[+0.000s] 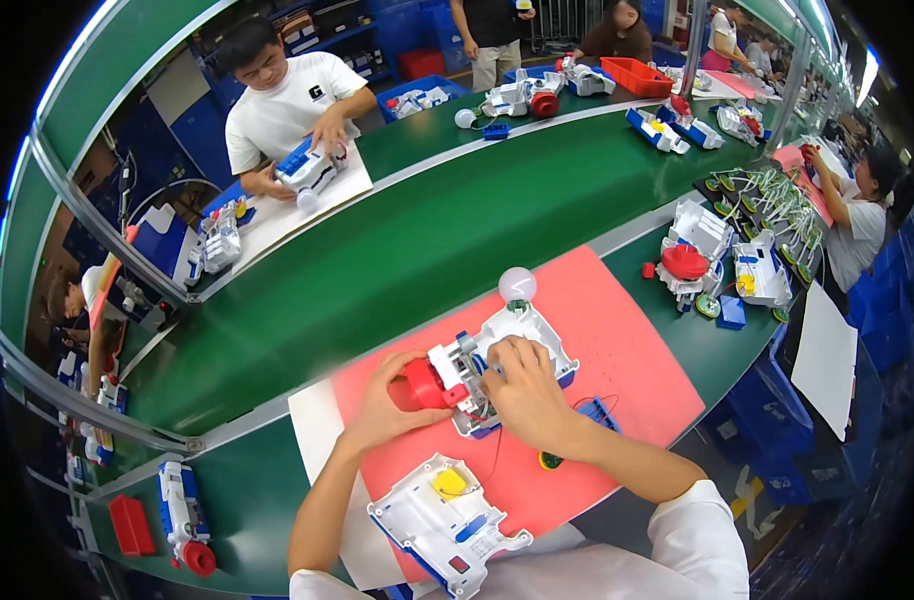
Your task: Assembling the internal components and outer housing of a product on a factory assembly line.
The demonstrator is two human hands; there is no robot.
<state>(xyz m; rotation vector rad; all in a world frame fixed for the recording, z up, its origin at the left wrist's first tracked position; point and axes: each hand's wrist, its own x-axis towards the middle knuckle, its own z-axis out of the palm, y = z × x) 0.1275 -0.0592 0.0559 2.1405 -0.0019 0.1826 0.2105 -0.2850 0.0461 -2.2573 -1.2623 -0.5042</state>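
A white toy body with its inner parts exposed lies on the pink mat, a clear round bulb at its far end. My left hand is wrapped round the red round part joined to the body's left side. Over the open inside, my right hand has its fingers closed; what they pinch is hidden. Nearer me rests a loose white half shell with a yellow block in it. A small blue part and a green disc sit beside my right forearm.
A green conveyor belt runs beyond the mat. Across it, another person handles a similar toy on a white board. At the right stand part-built units and a heap of wired discs. A red bin is at the left.
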